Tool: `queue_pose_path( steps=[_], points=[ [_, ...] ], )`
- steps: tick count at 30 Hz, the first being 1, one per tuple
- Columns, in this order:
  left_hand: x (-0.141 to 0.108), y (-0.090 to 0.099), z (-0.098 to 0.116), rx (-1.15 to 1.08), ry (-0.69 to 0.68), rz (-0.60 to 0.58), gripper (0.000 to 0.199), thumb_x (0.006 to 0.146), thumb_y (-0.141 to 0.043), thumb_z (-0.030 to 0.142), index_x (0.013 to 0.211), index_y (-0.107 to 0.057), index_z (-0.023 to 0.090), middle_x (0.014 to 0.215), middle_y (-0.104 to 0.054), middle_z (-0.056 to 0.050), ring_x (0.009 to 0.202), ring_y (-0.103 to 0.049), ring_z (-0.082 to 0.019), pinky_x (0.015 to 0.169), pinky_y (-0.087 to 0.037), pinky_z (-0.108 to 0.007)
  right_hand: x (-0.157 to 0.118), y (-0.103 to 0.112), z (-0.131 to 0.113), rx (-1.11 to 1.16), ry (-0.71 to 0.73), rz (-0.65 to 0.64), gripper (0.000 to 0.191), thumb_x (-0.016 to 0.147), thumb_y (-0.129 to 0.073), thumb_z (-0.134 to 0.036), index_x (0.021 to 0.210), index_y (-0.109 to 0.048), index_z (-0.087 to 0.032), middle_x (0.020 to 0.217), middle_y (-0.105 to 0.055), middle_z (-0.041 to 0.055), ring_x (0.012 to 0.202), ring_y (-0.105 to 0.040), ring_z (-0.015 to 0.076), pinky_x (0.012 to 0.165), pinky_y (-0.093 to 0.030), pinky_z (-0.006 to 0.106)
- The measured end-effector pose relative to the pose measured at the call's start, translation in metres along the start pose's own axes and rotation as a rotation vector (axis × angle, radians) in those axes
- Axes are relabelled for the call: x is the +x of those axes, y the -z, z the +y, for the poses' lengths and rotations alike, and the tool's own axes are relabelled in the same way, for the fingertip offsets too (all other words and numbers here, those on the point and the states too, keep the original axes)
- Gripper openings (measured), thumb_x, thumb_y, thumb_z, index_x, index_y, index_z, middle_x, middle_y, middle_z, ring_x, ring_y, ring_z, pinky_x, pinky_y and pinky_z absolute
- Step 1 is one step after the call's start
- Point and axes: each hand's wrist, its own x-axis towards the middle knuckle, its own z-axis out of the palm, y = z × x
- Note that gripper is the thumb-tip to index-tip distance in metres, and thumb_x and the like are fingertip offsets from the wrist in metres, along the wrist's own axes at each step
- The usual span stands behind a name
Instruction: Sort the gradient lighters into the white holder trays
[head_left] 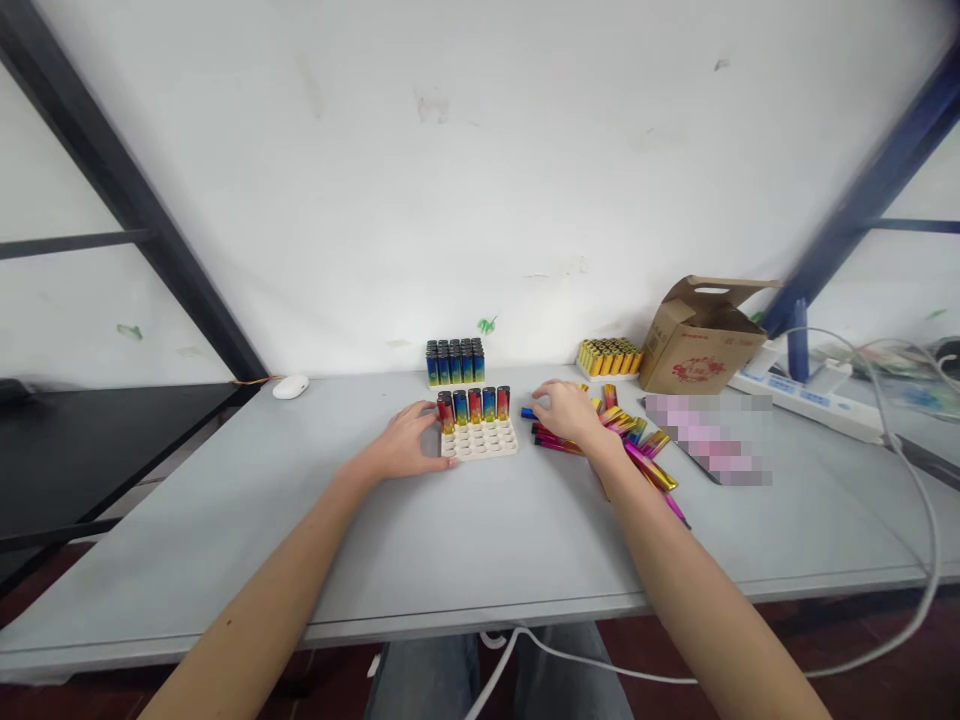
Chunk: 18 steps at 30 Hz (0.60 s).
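My left hand (409,442) holds the left side of a white tray (480,440) with rows of round holes. Its thumb is at the tray's front left corner, and its fingers reach beside the standing lighters. Red and blue lighters (474,404) stand upright in the back of this tray, with bare holes in front of them. To the right, my right hand (568,410) has its fingers closed on a blue lighter (527,413), whose end shows at the fingertips. Loose lighters (651,466) in pink, gold and other colours lie under and beside that hand, partly hidden by it.
Against the wall stand a tray of blue-green lighters (455,364) and a tray of yellow lighters (610,358). An open cardboard box (697,345), a blurred pink packet (705,437) and a power strip (817,400) with a white cable are at right. A white case (290,387) lies left.
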Motion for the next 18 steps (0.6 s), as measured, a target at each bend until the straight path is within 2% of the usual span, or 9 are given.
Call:
queue_pose_path(
  steps=[3,5,8,11,14,18],
  points=[
    [0.0,-0.001,-0.001,-0.013,-0.019,0.015,0.08,0.07,-0.066,0.074,0.131,-0.056,0.024,0.148,-0.042,-0.013,0.137,-0.039,-0.038,0.114,-0.034,-0.051,-0.003,-0.001,-0.001,-0.028,-0.065,-0.138,0.016,0.084,-0.061,-0.032,0.082,-0.071,-0.02,0.087,-0.072,0.0115,0.092,-0.064,0.0299,0.082,-0.042,0.04],
    [0.0,-0.003,-0.002,-0.016,-0.03,0.025,0.079,0.07,-0.066,0.074,0.131,-0.057,0.024,0.146,-0.044,-0.013,0.137,-0.04,-0.038,0.114,-0.035,-0.051,-0.003,-0.002,-0.003,-0.012,-0.079,-0.118,0.013,0.082,-0.065,-0.033,0.079,-0.068,-0.021,0.085,-0.071,0.0099,0.088,-0.063,0.0276,0.079,-0.041,0.038],
    [0.0,-0.004,-0.005,-0.012,-0.038,0.034,0.08,0.069,-0.066,0.074,0.13,-0.057,0.023,0.146,-0.044,-0.014,0.137,-0.04,-0.038,0.114,-0.034,-0.052,-0.002,-0.006,-0.003,0.092,-0.066,-0.023,0.01,0.082,-0.065,-0.03,0.084,-0.06,-0.021,0.081,-0.067,0.0074,0.079,-0.059,0.0233,0.073,-0.039,0.034],
    [0.001,-0.005,-0.007,-0.006,-0.043,0.036,0.08,0.07,-0.066,0.074,0.131,-0.056,0.024,0.147,-0.043,-0.013,0.138,-0.038,-0.038,0.115,-0.033,-0.052,0.0,-0.009,-0.003,0.316,-0.005,0.081,0.011,0.088,-0.056,-0.032,0.094,-0.053,-0.023,0.076,-0.061,0.0023,0.07,-0.054,0.0199,0.066,-0.038,0.031],
    [0.0,-0.005,-0.008,0.008,-0.041,0.036,0.079,0.07,-0.066,0.074,0.13,-0.057,0.024,0.147,-0.043,-0.013,0.139,-0.037,-0.038,0.115,-0.032,-0.052,0.002,-0.008,-0.009,0.614,0.062,0.156,0.019,0.091,-0.051,-0.039,0.1,-0.05,-0.023,0.081,-0.058,0.0,0.069,-0.053,0.0172,0.066,-0.04,0.029],
    [0.0,-0.005,-0.008,0.018,-0.04,0.031,0.078,0.071,-0.066,0.074,0.131,-0.057,0.025,0.147,-0.042,-0.012,0.139,-0.037,-0.038,0.115,-0.032,-0.052,0.002,-0.004,-0.022,0.934,0.059,0.122,0.029,0.091,-0.049,-0.048,0.097,-0.058,-0.021,0.083,-0.06,0.0008,0.065,-0.051,0.0136,0.061,-0.041,0.026]
  ],
)
